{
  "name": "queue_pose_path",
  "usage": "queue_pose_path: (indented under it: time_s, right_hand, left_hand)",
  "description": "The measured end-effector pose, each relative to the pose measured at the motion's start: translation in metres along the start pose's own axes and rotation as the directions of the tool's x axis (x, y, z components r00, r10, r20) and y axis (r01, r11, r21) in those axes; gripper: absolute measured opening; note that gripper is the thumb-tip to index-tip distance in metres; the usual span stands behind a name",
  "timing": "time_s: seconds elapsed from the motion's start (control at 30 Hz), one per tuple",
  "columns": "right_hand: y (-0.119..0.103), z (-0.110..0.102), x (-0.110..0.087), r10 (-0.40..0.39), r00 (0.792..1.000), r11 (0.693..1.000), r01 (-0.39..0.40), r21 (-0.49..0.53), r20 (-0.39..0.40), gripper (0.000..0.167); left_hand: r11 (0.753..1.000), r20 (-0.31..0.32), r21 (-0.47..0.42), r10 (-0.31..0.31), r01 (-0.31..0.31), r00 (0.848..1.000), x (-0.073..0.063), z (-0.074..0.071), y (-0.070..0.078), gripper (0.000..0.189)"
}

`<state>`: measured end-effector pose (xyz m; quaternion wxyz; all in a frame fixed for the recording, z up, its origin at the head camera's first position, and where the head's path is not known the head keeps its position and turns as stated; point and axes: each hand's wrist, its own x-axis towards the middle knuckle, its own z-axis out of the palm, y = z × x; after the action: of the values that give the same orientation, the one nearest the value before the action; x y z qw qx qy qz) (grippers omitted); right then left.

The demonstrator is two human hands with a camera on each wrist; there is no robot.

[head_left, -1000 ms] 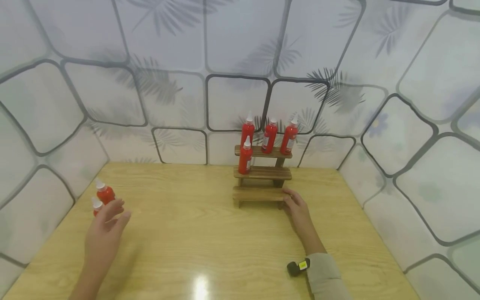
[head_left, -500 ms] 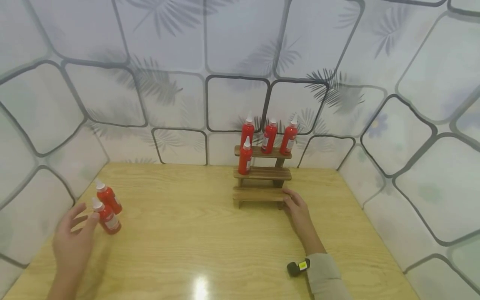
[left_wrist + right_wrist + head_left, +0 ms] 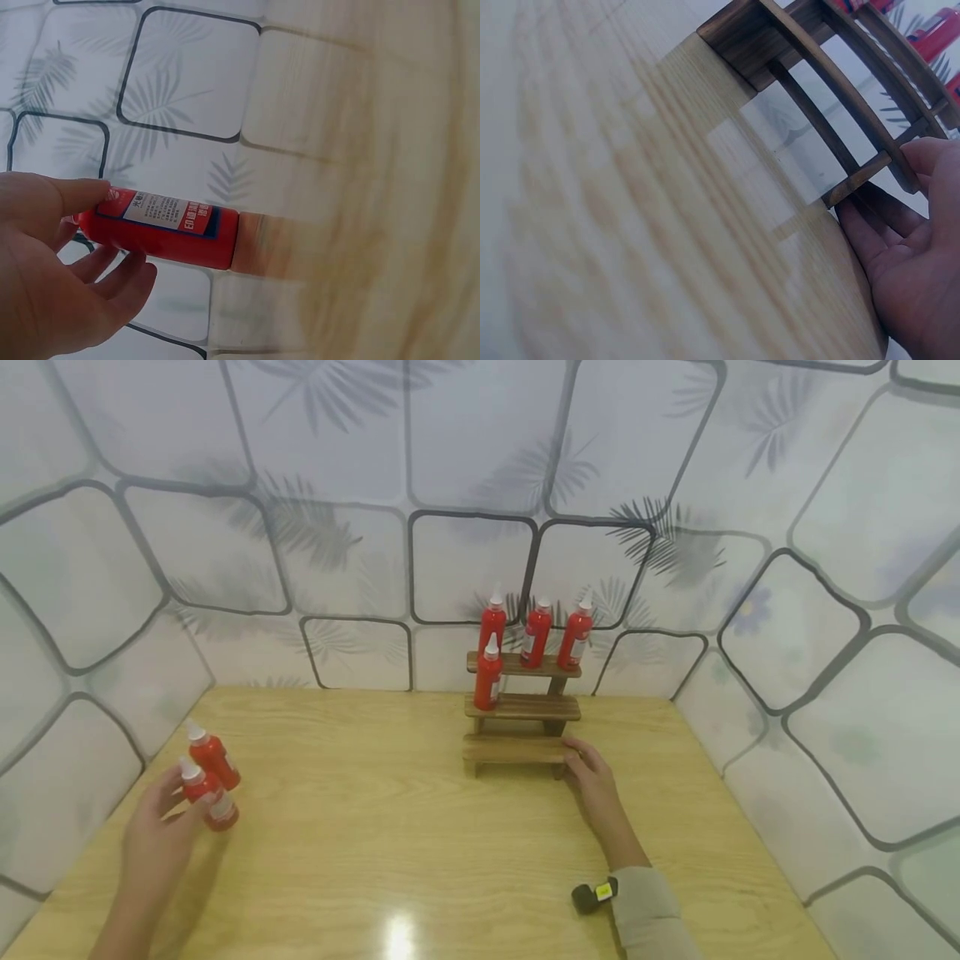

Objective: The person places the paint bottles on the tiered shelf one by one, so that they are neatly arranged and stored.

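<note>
Rating the front bottle (image 3: 218, 803) near the tabletop's left edge (image 3: 84, 887) as probably light and slick, I advise a mid-body grip. Left hand (image 3: 156, 837) pinches it; right hand (image 3: 596, 783) grips the stand (image 3: 517, 748).

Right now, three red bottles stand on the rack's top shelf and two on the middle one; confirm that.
No: the head view shows just one red bottle on the middle shelf; the three bottles on the top shelf are right.
</note>
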<state>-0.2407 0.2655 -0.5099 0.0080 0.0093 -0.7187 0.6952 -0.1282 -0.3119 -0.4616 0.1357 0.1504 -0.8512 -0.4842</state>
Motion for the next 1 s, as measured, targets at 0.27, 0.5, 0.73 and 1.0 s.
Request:
queue_pose_path:
  time_s: [0.27,0.5,0.73,1.0]
  right_hand:
    - [0.002,0.000,0.000,0.007,1.000,0.999,-0.007,0.040,0.003,0.050]
    - [0.002,-0.001,-0.001,-0.001,1.000,0.999,0.000,0.050,0.011,0.050]
    - [0.000,0.001,-0.002,0.010,1.000,0.998,-0.010,0.069,-0.002,0.049]
    - [-0.005,0.001,-0.003,0.021,1.000,0.999,-0.021,0.040,0.006,0.049]
  left_hand:
    - [0.999,0.067,0.034,-0.010,0.008,0.998,0.006,0.001,0.001,0.071]
    - [1.000,0.060,0.012,-0.015,0.015,0.998,0.005,0.000,-0.001,0.076]
    - [0.997,0.063,-0.081,-0.014,0.020,0.998,0.000,0.007,0.003,0.081]
    - [0.963,0.079,-0.228,0.163,-0.141,0.983,-0.004,0.033,0.024,0.057]
